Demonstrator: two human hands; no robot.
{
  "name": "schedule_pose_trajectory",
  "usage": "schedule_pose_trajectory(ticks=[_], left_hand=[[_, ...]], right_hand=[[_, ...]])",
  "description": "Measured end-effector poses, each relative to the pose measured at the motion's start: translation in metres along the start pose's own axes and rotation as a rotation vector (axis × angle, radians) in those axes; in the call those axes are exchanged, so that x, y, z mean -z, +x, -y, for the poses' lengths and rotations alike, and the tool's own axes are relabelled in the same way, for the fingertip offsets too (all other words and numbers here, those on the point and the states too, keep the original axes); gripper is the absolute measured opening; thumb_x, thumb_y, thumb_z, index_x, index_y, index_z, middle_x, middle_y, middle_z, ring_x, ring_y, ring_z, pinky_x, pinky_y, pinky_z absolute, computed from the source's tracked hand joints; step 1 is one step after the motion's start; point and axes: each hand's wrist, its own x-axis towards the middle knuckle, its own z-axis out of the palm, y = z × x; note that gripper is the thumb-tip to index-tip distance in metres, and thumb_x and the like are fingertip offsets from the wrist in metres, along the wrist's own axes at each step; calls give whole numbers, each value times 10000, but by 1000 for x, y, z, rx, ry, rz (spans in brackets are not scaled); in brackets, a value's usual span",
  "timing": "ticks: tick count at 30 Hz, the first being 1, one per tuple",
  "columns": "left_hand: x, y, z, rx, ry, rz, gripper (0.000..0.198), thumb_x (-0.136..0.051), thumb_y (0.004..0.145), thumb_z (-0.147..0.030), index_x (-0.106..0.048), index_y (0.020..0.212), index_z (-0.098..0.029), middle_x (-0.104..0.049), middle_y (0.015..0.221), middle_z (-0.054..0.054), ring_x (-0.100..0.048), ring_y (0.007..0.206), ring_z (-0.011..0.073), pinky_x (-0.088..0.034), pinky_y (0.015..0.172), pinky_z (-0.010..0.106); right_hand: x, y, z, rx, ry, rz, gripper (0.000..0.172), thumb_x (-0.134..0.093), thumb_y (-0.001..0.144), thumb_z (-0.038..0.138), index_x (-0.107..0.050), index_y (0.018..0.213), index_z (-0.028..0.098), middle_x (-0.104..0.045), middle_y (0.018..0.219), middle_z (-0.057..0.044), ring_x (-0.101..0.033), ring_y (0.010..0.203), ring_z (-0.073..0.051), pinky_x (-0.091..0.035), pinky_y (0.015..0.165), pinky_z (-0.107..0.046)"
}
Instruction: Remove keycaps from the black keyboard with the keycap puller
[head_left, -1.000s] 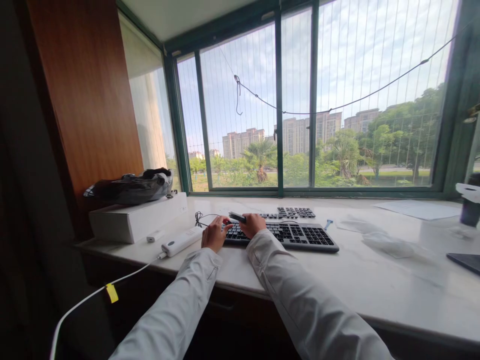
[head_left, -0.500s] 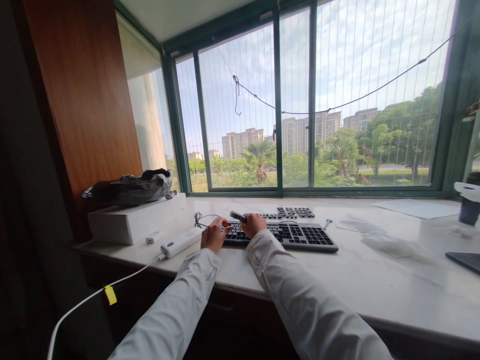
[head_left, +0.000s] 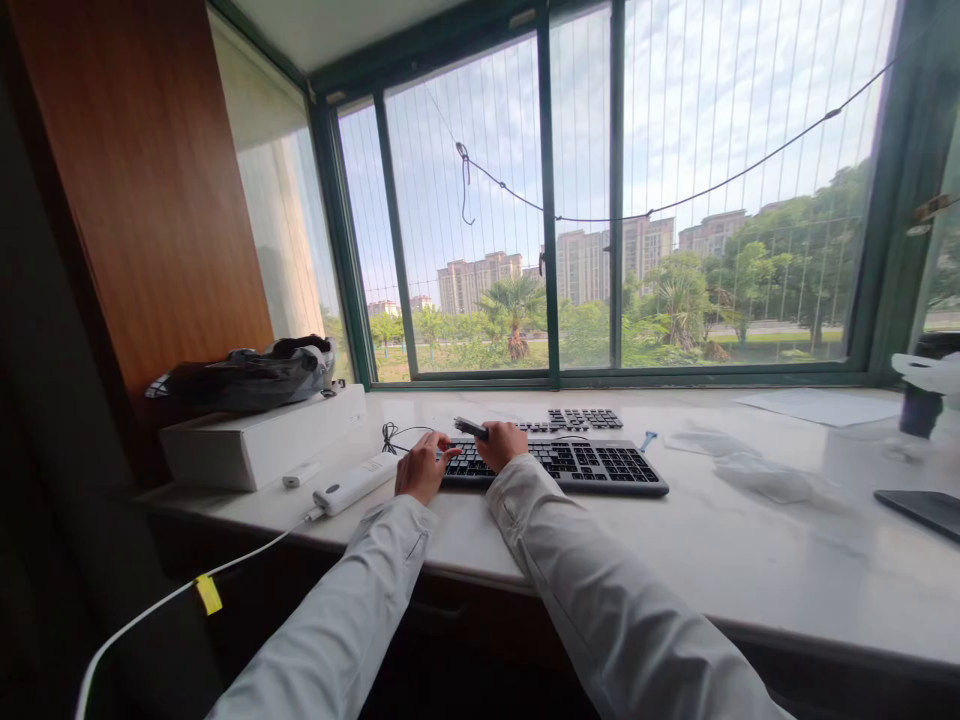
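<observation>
A black keyboard (head_left: 611, 470) lies on the marble counter in front of me. My right hand (head_left: 502, 446) is closed around a dark, slim brush-like tool (head_left: 471, 428), held above the keyboard's left part with its end pointing left. At the keyboard's left end is my left hand (head_left: 422, 467), fingers bent and thumb apart from them, reaching over the keys; whether it touches the keyboard I cannot tell. Behind the keyboard, loose black keycaps (head_left: 585, 418) are laid out in rows. A small blue tool (head_left: 648, 440) lies by its back right corner.
A white device with a cable (head_left: 354, 485) and a small white block (head_left: 301, 474) lie left. Behind them a white box (head_left: 259, 440) carries a dark plastic bag (head_left: 244, 378). Clear plastic bags (head_left: 761, 475), a paper sheet (head_left: 821, 406) and a dark flat object (head_left: 919, 510) are right.
The whole view has shifted slightly, so everything appears a little further left. Both hands keep nearly the same pose over the keyboard, and the brush-like tool stays in my right hand.
</observation>
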Motion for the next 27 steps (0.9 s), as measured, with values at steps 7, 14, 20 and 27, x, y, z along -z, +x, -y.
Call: schedule_pose_trajectory(ticks=[7,14,20,27], left_hand=[[-3,0,3,-13,12,-17,167,-473,918,-372,-565,950,-237,-655,967,11,-623,840,167,-401,644,243],[-2,0,3,16,20,14,250,-463,921,-434,-581,1026,-241,-646,1039,39,-622,881,179,-410,642,244],[-1,1,1,40,7,35,258,-445,936,-406,-605,1073,-257,-639,1095,41,-618,912,185,-422,676,261],[1,0,0,48,-2,36,236,-430,948,-342,-601,1097,-278,-623,1094,28,-610,894,172,-421,671,256]], right_hand=[[2,-2,1,5,-11,-2,278,-446,874,386,-699,917,280,-707,884,-61,-649,832,-202,-424,702,-278],[4,-3,1,4,-19,-14,270,-454,872,384,-694,910,265,-706,878,-65,-651,835,-208,-421,689,-279],[7,-4,1,6,-27,-2,262,-460,877,365,-696,916,258,-707,885,-68,-654,848,-210,-421,692,-276],[6,-3,2,2,-28,-4,272,-455,877,363,-703,920,260,-706,885,-68,-652,838,-210,-427,694,-282]])
